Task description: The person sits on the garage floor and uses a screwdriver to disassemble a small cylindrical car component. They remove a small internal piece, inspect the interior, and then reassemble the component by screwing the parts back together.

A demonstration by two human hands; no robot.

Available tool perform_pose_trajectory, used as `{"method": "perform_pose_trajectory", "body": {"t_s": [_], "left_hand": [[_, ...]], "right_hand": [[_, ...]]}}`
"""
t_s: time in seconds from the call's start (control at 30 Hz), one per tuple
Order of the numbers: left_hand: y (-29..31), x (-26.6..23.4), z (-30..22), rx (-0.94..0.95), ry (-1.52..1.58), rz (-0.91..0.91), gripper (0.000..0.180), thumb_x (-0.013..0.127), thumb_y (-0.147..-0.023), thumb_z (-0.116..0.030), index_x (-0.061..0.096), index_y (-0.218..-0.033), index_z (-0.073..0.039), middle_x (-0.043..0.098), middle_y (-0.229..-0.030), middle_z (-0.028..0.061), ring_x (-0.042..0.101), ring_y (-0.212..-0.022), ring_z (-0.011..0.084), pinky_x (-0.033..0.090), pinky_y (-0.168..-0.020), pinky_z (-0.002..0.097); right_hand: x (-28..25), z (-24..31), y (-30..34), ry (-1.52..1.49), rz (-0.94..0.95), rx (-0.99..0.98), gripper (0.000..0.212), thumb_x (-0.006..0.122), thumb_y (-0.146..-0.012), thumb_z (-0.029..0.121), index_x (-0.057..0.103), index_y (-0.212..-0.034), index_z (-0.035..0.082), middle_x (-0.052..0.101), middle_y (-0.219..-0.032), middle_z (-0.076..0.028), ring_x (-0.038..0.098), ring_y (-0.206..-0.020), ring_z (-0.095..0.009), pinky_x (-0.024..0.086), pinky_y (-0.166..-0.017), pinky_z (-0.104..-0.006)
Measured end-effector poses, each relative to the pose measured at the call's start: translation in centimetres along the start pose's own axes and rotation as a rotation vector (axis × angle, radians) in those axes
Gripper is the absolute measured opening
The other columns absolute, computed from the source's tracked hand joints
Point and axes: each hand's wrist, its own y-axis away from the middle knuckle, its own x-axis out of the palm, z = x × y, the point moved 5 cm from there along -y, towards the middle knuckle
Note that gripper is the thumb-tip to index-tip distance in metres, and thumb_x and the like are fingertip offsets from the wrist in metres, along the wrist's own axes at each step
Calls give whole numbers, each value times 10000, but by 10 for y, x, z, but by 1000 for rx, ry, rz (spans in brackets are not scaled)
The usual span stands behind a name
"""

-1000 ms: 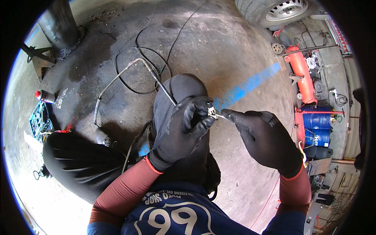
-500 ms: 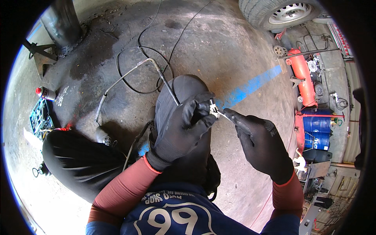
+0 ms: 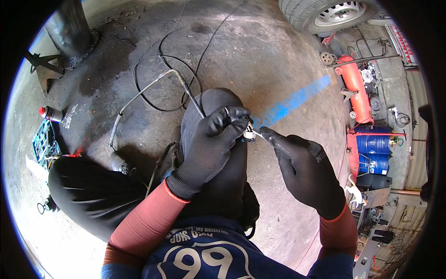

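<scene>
My left hand (image 3: 206, 151), in a black glove, is closed on a small white part (image 3: 250, 135) with dark and metallic sections, above my raised knee. Fingers hide much of it. My right hand (image 3: 304, 169), gloved alike, pinches a thin light-coloured pick (image 3: 258, 133); its tip reaches the white part, though whether it touches is too small to tell. A bent metal pipe (image 3: 146, 93) rises from the floor side and runs toward my left hand, where its end passes out of sight.
Black cable (image 3: 134, 76) loops over the concrete floor ahead. At left are a jack stand (image 3: 48, 69), a spray can (image 3: 51, 114) and a teal tray (image 3: 45, 139). At right stand a wheel (image 3: 339, 14), a red tank (image 3: 355, 88) and blue drums (image 3: 373, 142).
The white part has turned in my left fingers and sits slightly lower; those fingers now cover more of its upper end. My right hand has shifted slightly left with the pick.
</scene>
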Motion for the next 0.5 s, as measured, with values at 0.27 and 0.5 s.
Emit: {"method": "perform_pose_trajectory", "body": {"t_s": [0.27, 0.5], "left_hand": [[-1, -3, 3, 22, 127, 27, 277, 650, -1052, -52, 658, -1321, 10, 705, -1090, 24, 646, -1011, 94, 513, -902, 260], [-2, -6, 9, 42, 162, -15, 251, 649, -1057, -60, 664, -1301, -5, 693, -1094, 16, 637, -1006, 95, 506, -914, 266]], "right_hand": [[-3, 2, -4, 58, 70, 28, 485, 599, -937, -17, 644, -1414, 56, 640, -830, -216, 646, -748, -401, 510, -670, -478], [-8, 4, -6, 61, 78, -3, 462, 603, -947, -4, 643, -1405, 43, 645, -836, -212, 654, -763, -399, 516, -676, -477]]}}
